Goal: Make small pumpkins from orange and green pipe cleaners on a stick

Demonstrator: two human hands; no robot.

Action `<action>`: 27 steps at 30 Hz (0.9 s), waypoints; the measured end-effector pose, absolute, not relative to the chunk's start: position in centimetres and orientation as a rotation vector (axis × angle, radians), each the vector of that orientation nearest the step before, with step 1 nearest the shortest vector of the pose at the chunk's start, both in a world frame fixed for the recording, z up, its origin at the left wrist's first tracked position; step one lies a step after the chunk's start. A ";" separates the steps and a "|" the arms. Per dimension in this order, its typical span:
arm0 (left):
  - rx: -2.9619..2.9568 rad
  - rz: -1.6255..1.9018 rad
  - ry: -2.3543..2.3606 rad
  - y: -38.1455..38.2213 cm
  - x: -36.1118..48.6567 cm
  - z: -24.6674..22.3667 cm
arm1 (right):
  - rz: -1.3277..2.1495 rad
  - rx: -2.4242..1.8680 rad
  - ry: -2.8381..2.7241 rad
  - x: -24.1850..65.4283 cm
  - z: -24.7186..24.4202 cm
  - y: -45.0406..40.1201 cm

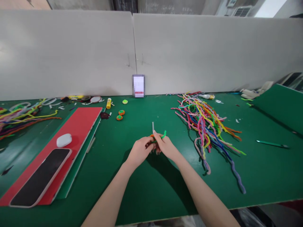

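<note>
while left hand (pixel 141 149) and right hand (pixel 165 145) pinch fuzzy stems (pixel 164 135), white case (pixel 64 140) lies closed.

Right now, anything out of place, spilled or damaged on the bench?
No clear damage or liquid spill. Just untidy: the fuzzy craft stems at right lie tangled, with one blue-violet strand straying toward the near edge. At left, the red board sits offset over a green one, leaving its edge exposed.
</note>
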State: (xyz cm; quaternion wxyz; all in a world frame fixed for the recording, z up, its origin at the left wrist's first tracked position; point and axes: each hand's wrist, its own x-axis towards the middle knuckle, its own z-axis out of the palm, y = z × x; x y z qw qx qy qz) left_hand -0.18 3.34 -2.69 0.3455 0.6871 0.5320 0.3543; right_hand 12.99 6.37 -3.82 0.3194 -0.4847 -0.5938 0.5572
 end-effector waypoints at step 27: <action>1.492 1.301 1.448 3.3 0.6 -2.8 | 1.566 -1.055 -1.328 12.0 -2.7 5.9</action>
